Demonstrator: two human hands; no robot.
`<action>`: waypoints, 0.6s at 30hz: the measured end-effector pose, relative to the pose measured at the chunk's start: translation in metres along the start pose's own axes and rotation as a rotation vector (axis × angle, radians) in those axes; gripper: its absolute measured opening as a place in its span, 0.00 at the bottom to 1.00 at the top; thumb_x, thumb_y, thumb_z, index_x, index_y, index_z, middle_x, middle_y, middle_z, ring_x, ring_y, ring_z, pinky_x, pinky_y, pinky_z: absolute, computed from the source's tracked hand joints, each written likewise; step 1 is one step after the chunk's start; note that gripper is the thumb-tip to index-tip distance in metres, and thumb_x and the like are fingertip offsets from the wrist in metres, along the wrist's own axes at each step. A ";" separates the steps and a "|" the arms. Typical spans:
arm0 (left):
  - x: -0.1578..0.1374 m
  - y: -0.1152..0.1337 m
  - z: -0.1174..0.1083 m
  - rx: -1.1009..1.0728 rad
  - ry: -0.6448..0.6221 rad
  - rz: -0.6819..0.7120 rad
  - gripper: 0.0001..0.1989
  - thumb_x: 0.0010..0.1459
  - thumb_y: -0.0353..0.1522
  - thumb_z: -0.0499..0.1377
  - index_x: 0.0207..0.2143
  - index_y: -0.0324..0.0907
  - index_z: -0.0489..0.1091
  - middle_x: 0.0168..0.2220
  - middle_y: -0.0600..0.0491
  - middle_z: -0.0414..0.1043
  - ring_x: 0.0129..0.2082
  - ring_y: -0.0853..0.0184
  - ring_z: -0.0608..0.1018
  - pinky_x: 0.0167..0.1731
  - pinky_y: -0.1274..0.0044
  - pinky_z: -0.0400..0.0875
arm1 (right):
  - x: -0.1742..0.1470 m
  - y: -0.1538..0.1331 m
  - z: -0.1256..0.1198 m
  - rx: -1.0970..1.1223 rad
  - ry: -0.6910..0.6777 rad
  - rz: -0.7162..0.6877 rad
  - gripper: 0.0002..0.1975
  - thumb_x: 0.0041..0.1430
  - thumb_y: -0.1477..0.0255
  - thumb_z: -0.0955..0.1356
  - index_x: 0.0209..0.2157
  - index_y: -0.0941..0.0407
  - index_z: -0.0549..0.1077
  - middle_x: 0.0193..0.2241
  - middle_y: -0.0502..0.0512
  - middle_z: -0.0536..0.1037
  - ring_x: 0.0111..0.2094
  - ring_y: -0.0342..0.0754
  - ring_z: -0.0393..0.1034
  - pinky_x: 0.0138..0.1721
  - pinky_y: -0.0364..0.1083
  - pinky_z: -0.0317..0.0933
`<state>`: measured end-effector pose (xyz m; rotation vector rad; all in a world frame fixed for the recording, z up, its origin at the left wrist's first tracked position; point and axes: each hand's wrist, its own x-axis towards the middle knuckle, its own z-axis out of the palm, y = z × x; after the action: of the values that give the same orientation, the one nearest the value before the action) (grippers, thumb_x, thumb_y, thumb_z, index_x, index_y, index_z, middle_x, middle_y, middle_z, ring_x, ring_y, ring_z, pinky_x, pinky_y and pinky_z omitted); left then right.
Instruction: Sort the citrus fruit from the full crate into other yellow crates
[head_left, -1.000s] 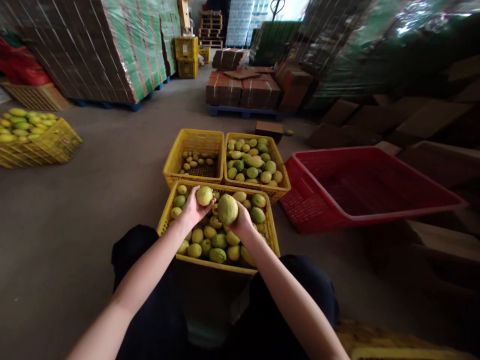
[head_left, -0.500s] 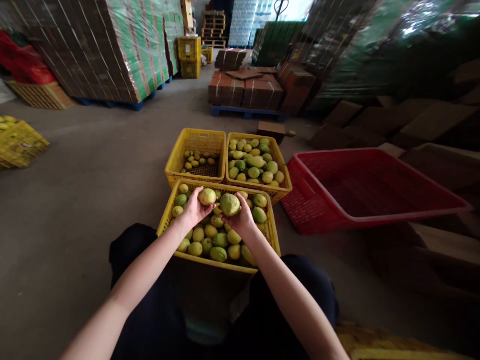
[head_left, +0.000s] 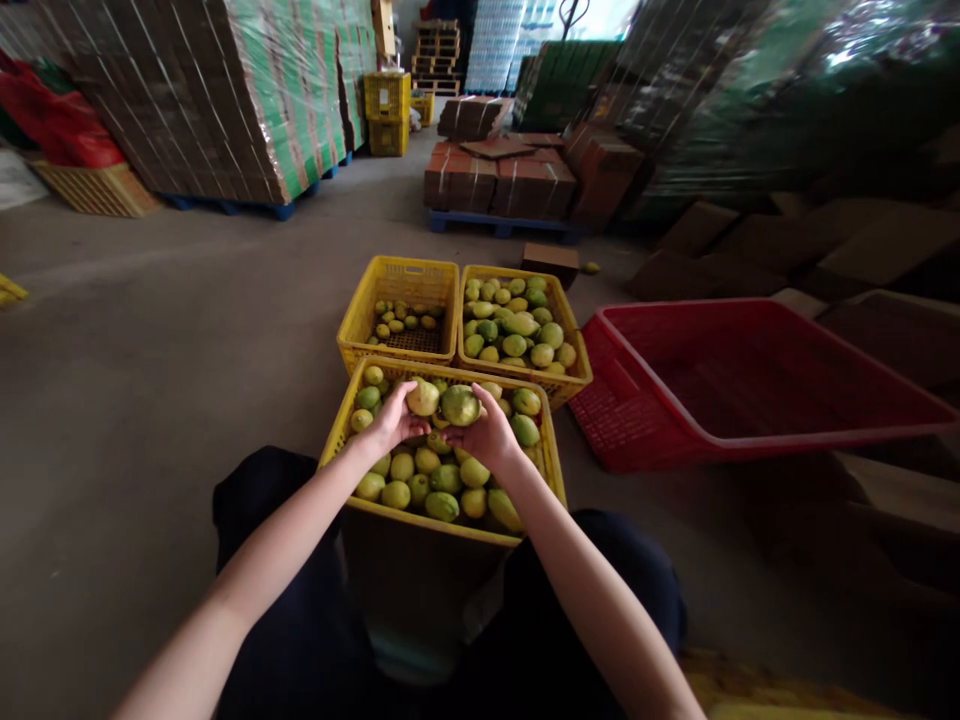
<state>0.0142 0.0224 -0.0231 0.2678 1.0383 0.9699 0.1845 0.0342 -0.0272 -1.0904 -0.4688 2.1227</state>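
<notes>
My left hand (head_left: pixel 399 418) holds a pale yellow lemon (head_left: pixel 423 398), its thumb along the top and the other fingers below. A greener, lumpier lemon (head_left: pixel 460 405) is gripped in my right hand (head_left: pixel 487 430). The two fruits are side by side, almost touching, above the near yellow crate (head_left: pixel 442 527). Many yellow and green lemons fill this crate, partly hidden by my hands. Behind it on the right, another yellow crate (head_left: pixel 583 375) is heaped with similar fruit. Beside that, at the back left, a yellow crate (head_left: pixel 360 310) has a few small fruits on its slotted bottom.
To the right, a large red bin (head_left: pixel 622 420) leans at a slant near flattened cardboard (head_left: pixel 862 240). A small brown box (head_left: pixel 551 262) lies behind the crates. Farther back, bundled cartons (head_left: pixel 499 185) rest on a blue pallet (head_left: pixel 502 225). Wrapped stacks (head_left: pixel 285 110) stand at left.
My left hand has turned its lemon a little and brought it closer to the one in my right hand. The view has shifted slightly left.
</notes>
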 end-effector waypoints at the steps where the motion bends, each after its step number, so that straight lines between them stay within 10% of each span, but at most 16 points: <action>1: 0.000 0.000 -0.002 0.023 -0.016 0.003 0.17 0.70 0.40 0.54 0.43 0.38 0.77 0.24 0.50 0.75 0.14 0.70 0.71 0.14 0.81 0.62 | -0.001 -0.001 0.001 -0.016 -0.006 0.006 0.20 0.71 0.57 0.61 0.34 0.55 0.76 0.23 0.56 0.80 0.20 0.50 0.74 0.23 0.46 0.67; 18: 0.013 -0.008 -0.012 0.151 0.042 0.023 0.27 0.75 0.46 0.46 0.53 0.40 0.79 0.34 0.44 0.83 0.35 0.58 0.84 0.33 0.72 0.76 | 0.006 -0.003 -0.012 -0.108 -0.094 -0.015 0.30 0.71 0.47 0.56 0.34 0.56 0.77 0.25 0.57 0.81 0.24 0.50 0.75 0.27 0.47 0.69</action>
<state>0.0107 0.0247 -0.0421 0.3864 1.1515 0.9227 0.1928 0.0403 -0.0359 -1.0459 -0.6412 2.1631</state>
